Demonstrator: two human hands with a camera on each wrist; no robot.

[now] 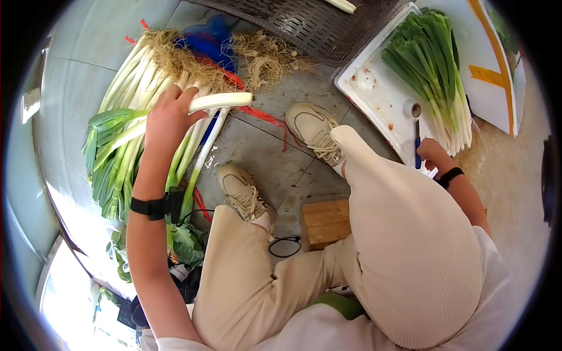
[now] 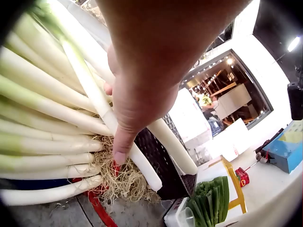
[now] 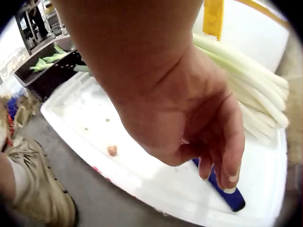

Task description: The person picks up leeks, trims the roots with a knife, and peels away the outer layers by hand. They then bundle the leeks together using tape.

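One leek (image 1: 225, 101) is held left of the tray (image 1: 374, 111), over the leek pile (image 1: 120, 169), pinched by the left hand (image 1: 168, 120). On the tray, beside the green bunch (image 1: 430, 64), a blue handle (image 1: 417, 153) seems pinched by the right hand's (image 1: 434, 153) curled fingers.

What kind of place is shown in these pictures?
Probably a vegetable preparation area: piled leeks or large scallions, trimmed roots on the tiled floor, and a crate.

A whole leek (image 1: 221, 101), smooth white at its rootless end, slants over the pile of rooted, green-leaved leeks (image 1: 124, 153). What looks like a slim, blue-handled knife (image 1: 417, 153) lies along the white tray (image 1: 383, 121).
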